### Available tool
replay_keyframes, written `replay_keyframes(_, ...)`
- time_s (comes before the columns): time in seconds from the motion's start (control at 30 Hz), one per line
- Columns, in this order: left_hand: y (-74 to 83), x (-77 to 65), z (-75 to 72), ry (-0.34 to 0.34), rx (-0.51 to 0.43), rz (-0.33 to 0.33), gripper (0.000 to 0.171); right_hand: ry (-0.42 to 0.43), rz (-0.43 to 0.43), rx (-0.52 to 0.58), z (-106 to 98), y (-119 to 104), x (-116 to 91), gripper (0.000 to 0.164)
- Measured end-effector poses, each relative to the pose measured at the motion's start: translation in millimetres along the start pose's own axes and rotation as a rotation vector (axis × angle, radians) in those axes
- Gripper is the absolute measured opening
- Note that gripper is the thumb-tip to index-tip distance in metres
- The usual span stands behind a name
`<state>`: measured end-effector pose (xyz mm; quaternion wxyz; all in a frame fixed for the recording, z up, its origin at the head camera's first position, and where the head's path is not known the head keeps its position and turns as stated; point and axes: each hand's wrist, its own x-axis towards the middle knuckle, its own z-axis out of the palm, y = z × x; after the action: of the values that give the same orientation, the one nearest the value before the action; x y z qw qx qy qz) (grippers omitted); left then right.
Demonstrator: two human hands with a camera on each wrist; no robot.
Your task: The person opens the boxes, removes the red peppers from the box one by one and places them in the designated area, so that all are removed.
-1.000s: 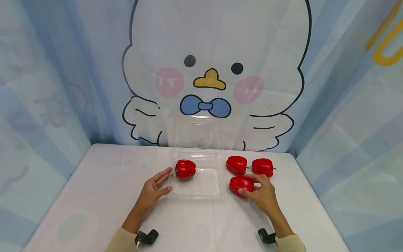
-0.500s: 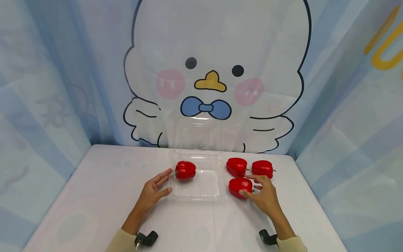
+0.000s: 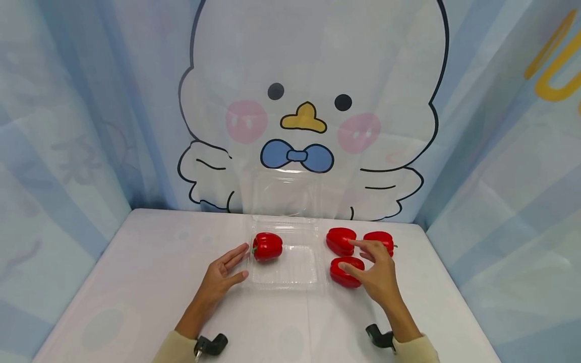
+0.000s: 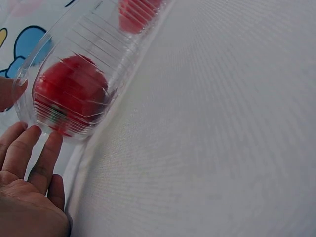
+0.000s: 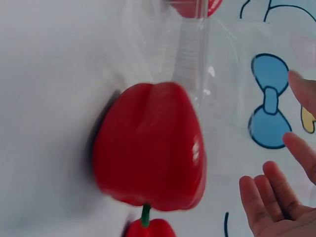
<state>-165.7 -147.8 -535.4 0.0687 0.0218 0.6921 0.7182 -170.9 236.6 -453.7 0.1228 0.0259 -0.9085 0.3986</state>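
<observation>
A clear plastic clamshell box (image 3: 283,272) lies on the table with its lid raised at the back. One red bell pepper (image 3: 268,246) sits in its left part, green stem toward the left. My left hand (image 3: 220,272) is at the box's left side, its extended fingertips right at the wall. Right of the box, my right hand (image 3: 376,272) hovers over the nearest loose bell pepper (image 3: 347,275), thumb and fingers spread apart. In the right wrist view its fingers (image 5: 279,190) stand off that pepper, holding nothing.
Behind the right hand lie two more red bell peppers, one nearer the box (image 3: 340,241) and one farther right (image 3: 381,239), partly covered by the hand. A curtain with a cartoon bird (image 3: 308,60) hangs behind the white table (image 3: 136,282).
My right hand has let go of the nearest pepper and lifted slightly, its fingertips now above it. That pepper stays on the table. The left hand has not moved.
</observation>
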Motion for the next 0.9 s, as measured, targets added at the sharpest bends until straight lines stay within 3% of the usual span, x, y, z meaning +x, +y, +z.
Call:
replay_keyframes(0.5,-0.3,-1.5,0.0,-0.003,-0.001,-0.004,0.071,-0.031,-0.082,0.083,31,-38,11,0.065)
replay_keyframes(0.9,1.6,-1.0,0.4,-0.001,-0.004,-0.002,0.07,-0.082,-0.073,0.187,55,-57,15,0.064)
